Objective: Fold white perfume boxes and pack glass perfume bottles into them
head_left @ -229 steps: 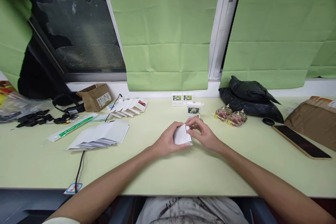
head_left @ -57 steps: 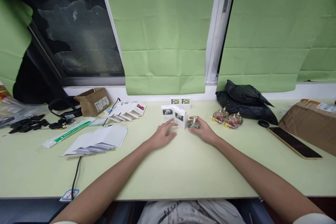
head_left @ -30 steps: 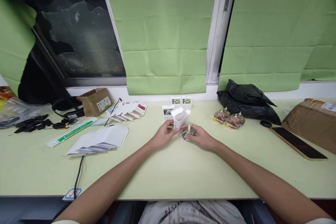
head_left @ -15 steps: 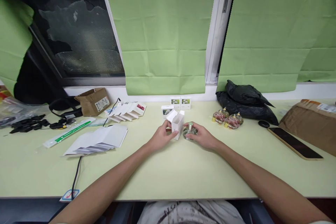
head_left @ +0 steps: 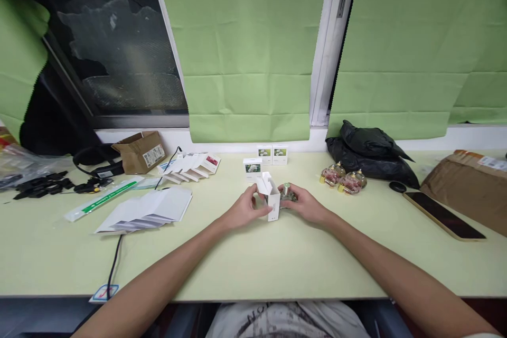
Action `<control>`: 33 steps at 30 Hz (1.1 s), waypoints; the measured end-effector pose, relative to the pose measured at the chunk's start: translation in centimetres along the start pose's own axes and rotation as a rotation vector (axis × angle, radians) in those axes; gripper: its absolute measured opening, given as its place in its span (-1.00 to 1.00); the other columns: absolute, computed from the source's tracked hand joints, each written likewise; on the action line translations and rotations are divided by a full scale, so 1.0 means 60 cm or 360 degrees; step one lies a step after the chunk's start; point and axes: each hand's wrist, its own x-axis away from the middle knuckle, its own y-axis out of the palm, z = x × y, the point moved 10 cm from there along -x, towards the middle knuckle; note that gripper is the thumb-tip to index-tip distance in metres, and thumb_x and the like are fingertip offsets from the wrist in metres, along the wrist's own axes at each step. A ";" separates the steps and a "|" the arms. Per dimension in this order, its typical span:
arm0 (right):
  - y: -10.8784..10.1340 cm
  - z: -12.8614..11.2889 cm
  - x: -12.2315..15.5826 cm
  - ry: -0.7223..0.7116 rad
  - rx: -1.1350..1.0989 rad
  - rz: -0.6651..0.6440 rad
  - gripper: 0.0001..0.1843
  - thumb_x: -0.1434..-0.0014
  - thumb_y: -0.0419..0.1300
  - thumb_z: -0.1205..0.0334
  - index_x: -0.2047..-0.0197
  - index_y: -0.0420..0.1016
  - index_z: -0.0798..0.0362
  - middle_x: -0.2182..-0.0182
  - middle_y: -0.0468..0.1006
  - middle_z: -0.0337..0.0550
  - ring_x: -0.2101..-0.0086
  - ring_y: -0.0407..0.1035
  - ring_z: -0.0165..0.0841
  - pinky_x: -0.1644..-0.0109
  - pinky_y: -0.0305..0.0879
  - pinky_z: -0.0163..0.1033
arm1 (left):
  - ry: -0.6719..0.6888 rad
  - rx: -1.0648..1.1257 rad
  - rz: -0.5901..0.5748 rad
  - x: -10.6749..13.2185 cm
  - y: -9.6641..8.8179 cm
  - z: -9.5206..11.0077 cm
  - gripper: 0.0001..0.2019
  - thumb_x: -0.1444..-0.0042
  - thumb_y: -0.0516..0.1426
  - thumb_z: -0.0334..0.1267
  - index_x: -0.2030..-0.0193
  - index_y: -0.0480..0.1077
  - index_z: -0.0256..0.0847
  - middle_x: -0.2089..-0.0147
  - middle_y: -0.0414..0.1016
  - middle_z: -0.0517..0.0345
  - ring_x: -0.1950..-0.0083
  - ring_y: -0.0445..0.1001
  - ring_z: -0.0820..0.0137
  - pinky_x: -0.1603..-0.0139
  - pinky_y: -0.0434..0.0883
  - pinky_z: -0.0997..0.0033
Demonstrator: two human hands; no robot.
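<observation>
My left hand (head_left: 247, 208) is closed around a small white carton (head_left: 273, 206), its top flaps open, standing on the table at the middle. Close against the carton's right side is a clear glass perfume bottle (head_left: 287, 191) with a pale green cap. My right hand (head_left: 307, 206) grips this bottle from the right, fingers and thumb around its body. The carton hides part of the bottle. Just behind stands a closed white box with a flower picture (head_left: 252, 167), and farther back two similar boxes (head_left: 272, 155) stand side by side.
At the right lie pink-and-gold bottles (head_left: 344, 179), black plastic bags (head_left: 368, 156), a mouse (head_left: 397, 187), a phone (head_left: 443, 215) and a brown parcel (head_left: 467, 185). On the left are flattened white cartons (head_left: 148, 211), more flat boxes (head_left: 192, 168), a cardboard box (head_left: 140, 153) and a cable (head_left: 115, 264).
My left hand has turned the white carton and brought it slightly nearer and to the right, in front of the bottle's left part. My right hand keeps its hold on the bottle.
</observation>
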 end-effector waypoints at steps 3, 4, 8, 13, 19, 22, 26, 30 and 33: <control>-0.014 0.003 -0.001 -0.0010 0.0120 0.0083 -0.62 -0.20 0.35 0.09 -0.07 0.52 -0.04 0.07 0.63 -0.18 0.05 0.47 -0.19 -0.11 0.36 -0.09 | -0.0010 0.0009 0.0106 -0.004 -0.009 -0.004 -0.42 0.01 0.44 0.04 0.02 0.26 -0.12 -0.01 0.46 0.12 0.07 0.44 0.30 0.01 0.41 0.25; -0.020 0.004 -0.001 -0.0003 0.0165 0.0113 -0.62 -0.20 0.34 0.09 -0.07 0.52 -0.04 0.09 0.64 -0.19 0.07 0.48 -0.19 -0.10 0.36 -0.09 | -0.0005 0.0034 0.0144 -0.005 -0.013 -0.006 -0.39 0.05 0.46 0.03 0.04 0.22 -0.12 0.00 0.44 0.14 0.05 0.45 0.30 -0.01 0.41 0.25; -0.036 0.005 0.000 0.0021 0.0299 0.0185 -0.64 -0.23 0.31 0.06 -0.07 0.52 -0.05 0.13 0.65 -0.19 0.13 0.49 -0.19 -0.04 0.37 -0.09 | 0.0006 0.0240 0.0150 -0.009 -0.015 -0.010 -0.29 0.00 0.44 -0.02 -0.08 0.09 -0.07 -0.10 0.39 0.08 -0.04 0.51 0.25 -0.01 0.49 0.23; -0.052 -0.020 0.004 -0.0063 0.0548 0.0258 -0.74 -0.32 0.21 0.02 0.01 0.53 -0.07 0.17 0.61 -0.16 0.16 0.42 -0.20 0.06 0.33 -0.12 | 0.0048 0.0233 0.0090 -0.004 -0.010 0.015 -0.42 -0.26 0.25 -0.04 -0.29 0.08 -0.05 -0.15 0.45 -0.01 -0.18 0.49 0.17 -0.18 0.50 0.10; -0.068 -0.037 0.005 -0.0126 0.0772 0.0364 -0.77 -0.29 0.23 0.00 0.09 0.52 -0.06 0.25 0.57 -0.14 0.18 0.35 -0.17 0.13 0.27 -0.14 | 0.0212 0.0009 0.0222 0.008 -0.027 0.044 -0.48 -0.34 0.14 -0.15 -0.33 0.00 -0.01 -0.25 0.30 -0.04 -0.21 0.42 0.21 -0.13 0.53 0.16; -0.080 -0.029 0.005 -0.0090 0.0839 0.0449 -0.78 -0.30 0.22 -0.01 0.14 0.49 -0.06 0.28 0.56 -0.14 0.18 0.35 -0.16 0.13 0.26 -0.12 | 0.0261 -0.0229 0.0305 0.012 -0.039 0.050 -0.52 -0.32 0.16 -0.17 -0.29 0.08 -0.02 -0.23 0.32 -0.02 -0.08 0.46 0.26 -0.11 0.50 0.16; -0.105 -0.019 0.005 -0.0068 0.0739 0.0625 -0.74 -0.29 0.23 -0.06 0.13 0.45 -0.06 0.24 0.55 -0.13 0.21 0.37 -0.18 0.15 0.30 -0.12 | 0.0417 -0.0391 0.0303 0.013 -0.041 0.069 -0.62 -0.33 0.14 -0.22 -0.24 0.21 -0.05 -0.19 0.37 -0.02 -0.12 0.44 0.22 -0.11 0.48 0.20; -0.135 -0.033 0.017 -0.0174 0.0365 0.0929 -0.65 -0.28 0.24 -0.13 0.11 0.41 -0.04 0.18 0.54 -0.10 0.22 0.39 -0.21 0.21 0.36 -0.16 | 0.0622 -0.0535 0.0231 0.018 -0.029 0.086 -0.70 -0.40 0.08 -0.21 -0.24 0.28 -0.02 -0.34 0.24 -0.09 -0.06 0.45 0.26 -0.03 0.51 0.19; -0.147 -0.060 0.033 -0.0316 0.0135 0.1124 -0.62 -0.28 0.26 -0.14 0.05 0.40 -0.03 0.12 0.51 -0.07 0.16 0.41 -0.21 0.24 0.41 -0.19 | 0.0703 -0.0692 0.0189 0.022 -0.019 0.088 -0.74 -0.45 0.02 -0.23 -0.20 0.35 0.00 -0.40 0.15 -0.08 0.00 0.46 0.30 -0.07 0.49 0.14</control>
